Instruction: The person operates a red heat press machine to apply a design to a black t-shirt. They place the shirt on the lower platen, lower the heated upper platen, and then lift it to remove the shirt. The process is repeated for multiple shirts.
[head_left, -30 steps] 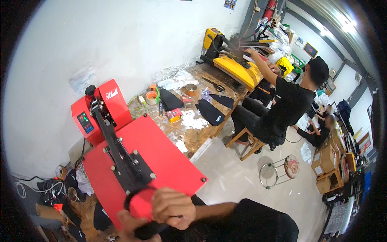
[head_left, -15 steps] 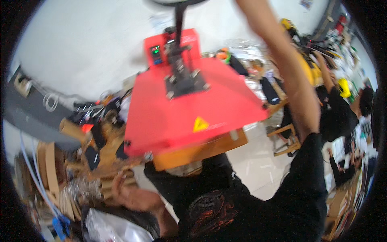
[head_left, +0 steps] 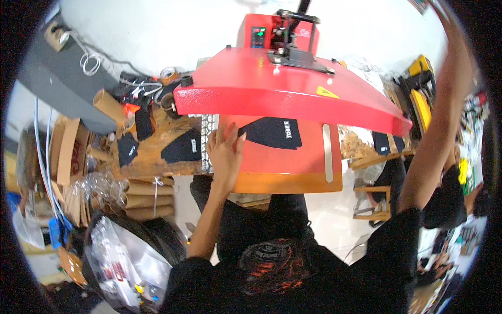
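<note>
A heat press with a red upper plate stands before me, its plate raised and tilted above the lower pad. On the red lower pad lies a flat, dark fabric piece with white lettering. My left hand is over the pad's left edge, fingers spread, with a fingertip close to the fabric's narrow end; whether it touches is unclear. My right arm reaches up past the right of the press, and its hand lies beyond the picture. Left of the pad, another dark fabric piece rests on the worn wooden table.
Further left are a smaller dark fabric piece, a cardboard tube and a tape roll. Below sits a black bag holding clear plastic. At right are a wooden stool and another person.
My left hand has come up from below the table to the pad's edge. The view has shifted, baring the lower pad and its fabric piece. My right hand remains outside the picture.
</note>
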{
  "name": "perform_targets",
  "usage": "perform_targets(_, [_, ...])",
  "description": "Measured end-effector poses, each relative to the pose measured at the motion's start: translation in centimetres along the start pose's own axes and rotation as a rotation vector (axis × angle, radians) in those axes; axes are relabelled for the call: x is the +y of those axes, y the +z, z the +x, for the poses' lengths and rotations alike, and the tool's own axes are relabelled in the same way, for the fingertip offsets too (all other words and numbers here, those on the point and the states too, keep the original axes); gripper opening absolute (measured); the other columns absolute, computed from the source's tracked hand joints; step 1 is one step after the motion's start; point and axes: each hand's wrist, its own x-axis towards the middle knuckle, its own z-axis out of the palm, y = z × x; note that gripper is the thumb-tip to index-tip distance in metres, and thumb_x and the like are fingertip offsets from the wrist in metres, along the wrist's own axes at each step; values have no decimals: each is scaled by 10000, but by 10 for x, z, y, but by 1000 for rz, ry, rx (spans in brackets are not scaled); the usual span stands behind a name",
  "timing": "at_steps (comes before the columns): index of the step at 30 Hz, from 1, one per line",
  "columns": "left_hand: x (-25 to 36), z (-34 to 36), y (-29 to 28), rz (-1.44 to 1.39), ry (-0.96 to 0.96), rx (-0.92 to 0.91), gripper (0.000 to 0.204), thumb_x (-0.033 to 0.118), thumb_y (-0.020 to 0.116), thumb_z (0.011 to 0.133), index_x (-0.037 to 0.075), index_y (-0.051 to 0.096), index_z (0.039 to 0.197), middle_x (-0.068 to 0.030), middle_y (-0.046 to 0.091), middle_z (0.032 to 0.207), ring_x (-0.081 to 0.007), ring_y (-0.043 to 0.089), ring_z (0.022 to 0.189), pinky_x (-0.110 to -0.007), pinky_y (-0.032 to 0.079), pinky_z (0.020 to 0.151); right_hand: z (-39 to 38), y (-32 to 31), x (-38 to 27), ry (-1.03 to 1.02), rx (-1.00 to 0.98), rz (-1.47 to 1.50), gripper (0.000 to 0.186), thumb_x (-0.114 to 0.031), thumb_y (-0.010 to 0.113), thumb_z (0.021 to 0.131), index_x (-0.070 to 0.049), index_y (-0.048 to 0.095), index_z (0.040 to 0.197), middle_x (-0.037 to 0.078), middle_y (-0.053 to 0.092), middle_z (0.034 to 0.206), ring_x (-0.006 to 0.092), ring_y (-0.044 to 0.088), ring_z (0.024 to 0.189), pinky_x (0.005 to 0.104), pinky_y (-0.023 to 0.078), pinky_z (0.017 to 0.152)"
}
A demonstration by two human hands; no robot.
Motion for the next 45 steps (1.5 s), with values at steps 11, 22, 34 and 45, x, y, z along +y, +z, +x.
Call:
perform_targets(11, [2,2,28,189,79,96,175,247,738,848,150,788,984,-49,601,1174,-303,508,1146,-465,385,914,-318,-4,-119,653,-774,723,113,-22,751,841,17,692,753,113,700,730,219,669,621,314,513,576])
perform_targets(22, [10,12,34,178,22,131,204,197,752,840,101,748,1021,-56,621,1141,-312,514,1173,-480,376,911,-353,13,-127,622,-855,770,114,-36,751,862,32,691,793,136,701,761,237,672,623,322,515,546])
perform_targets(34, [0,16,41,175,42,71,286,251,758,837,120,727,1090,-58,633,1155,-303,525,1155,-471,378,912,-354,20,-129,679,-847,743,122,-50,754,866,30,692,797,123,691,745,225,650,624,329,495,564])
perform_targets(45, [-2,22,42,128,167,137,158,225,776,798,155,786,939,-18,640,1075,-272,547,1061,-444,386,877,-359,21,-133,699,-888,698,125,-71,749,882,24,702,816,122,685,740,229,650,625,327,500,575])
